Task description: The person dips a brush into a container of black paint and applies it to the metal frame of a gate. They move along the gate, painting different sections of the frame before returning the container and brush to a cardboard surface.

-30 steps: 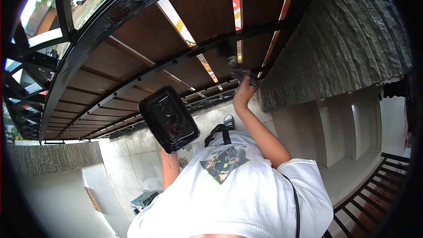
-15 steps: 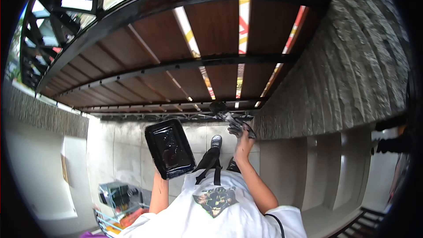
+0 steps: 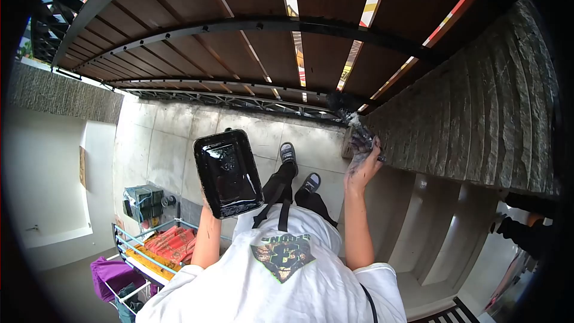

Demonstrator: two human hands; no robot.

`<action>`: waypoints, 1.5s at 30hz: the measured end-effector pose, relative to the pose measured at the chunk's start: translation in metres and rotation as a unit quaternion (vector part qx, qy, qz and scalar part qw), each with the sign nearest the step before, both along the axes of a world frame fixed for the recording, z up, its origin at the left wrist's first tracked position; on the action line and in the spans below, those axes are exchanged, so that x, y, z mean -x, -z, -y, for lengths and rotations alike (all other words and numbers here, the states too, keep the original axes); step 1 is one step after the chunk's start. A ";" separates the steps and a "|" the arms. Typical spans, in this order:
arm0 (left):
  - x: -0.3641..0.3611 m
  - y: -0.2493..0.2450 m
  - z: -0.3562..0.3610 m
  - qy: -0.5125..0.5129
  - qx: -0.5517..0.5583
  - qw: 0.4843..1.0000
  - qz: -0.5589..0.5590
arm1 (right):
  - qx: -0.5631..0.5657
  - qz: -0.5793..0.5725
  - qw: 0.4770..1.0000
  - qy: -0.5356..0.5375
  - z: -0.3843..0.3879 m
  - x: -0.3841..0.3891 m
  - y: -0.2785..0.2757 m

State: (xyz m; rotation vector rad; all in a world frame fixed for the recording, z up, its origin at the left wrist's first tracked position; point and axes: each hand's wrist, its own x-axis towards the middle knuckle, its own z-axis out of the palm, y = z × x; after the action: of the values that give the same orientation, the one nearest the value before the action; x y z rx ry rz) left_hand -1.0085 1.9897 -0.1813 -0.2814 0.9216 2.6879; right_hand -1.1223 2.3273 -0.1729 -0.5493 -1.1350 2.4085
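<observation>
My left hand (image 3: pixel 206 204), mostly hidden under it, holds a black paint tray (image 3: pixel 198 170) at its near left side. Glossy black paint (image 3: pixel 230 170) covers the tray's inside. My right hand (image 3: pixel 365 166), smeared with dark paint, is closed round a paint-stained brush (image 3: pixel 360 134). The brush's dark head points away from me, overlapping the lower right corner of the gate (image 3: pixel 263 54) in this view. That gate has brown slats on a black metal frame. Close to the right hand is the ridged grey stone wall (image 3: pixel 460 113).
Pale floor tiles (image 3: pixel 164 125) lie under my sandalled feet (image 3: pixel 288 158). At the lower left stands a rack (image 3: pixel 128 248) with red and yellow cloth (image 3: pixel 170 245) and a purple cloth (image 3: pixel 104 278). Beige steps (image 3: pixel 430 227) lie at the right. Dark items (image 3: pixel 520 227) show at the far right edge.
My view has shifted, so more of the floor and rack shows. My right hand has moved right with the brush, nearer the stone wall. The tray stays in my left hand.
</observation>
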 end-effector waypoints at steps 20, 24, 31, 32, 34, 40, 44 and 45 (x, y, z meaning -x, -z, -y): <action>0.070 -0.018 0.061 0.167 -0.032 0.985 -0.008 | -0.069 -0.053 0.958 0.272 -0.028 0.128 -0.015; 0.093 -0.032 0.060 0.207 -0.021 0.978 -0.017 | -0.101 -0.040 0.950 0.292 -0.023 0.128 -0.005; 0.120 -0.045 0.059 0.252 -0.026 0.967 -0.039 | -0.105 0.006 0.936 0.336 -0.033 0.132 0.017; 0.123 -0.047 0.054 0.258 -0.026 0.965 -0.044 | -0.106 -0.025 0.950 0.293 -0.028 0.130 0.001; 0.122 -0.050 0.054 0.266 -0.025 0.962 -0.058 | -0.105 -0.073 0.957 0.260 -0.022 0.123 -0.027; 0.115 -0.060 0.048 0.284 -0.028 0.956 -0.074 | -0.123 -0.043 0.964 0.231 -0.019 0.126 -0.012; 0.098 -0.066 0.036 0.292 -0.021 0.952 -0.092 | -0.121 -0.065 0.959 0.249 -0.030 0.126 -0.019; 0.093 -0.066 0.030 0.290 -0.024 0.952 -0.091 | -0.136 -0.033 0.951 0.277 -0.032 0.127 -0.021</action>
State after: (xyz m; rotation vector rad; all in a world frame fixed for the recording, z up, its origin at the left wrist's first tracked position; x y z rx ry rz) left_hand -1.1014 1.9596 -0.1149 0.2236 0.8262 2.2034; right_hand -1.2492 2.3593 -0.1523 -0.5946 -1.0834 1.7486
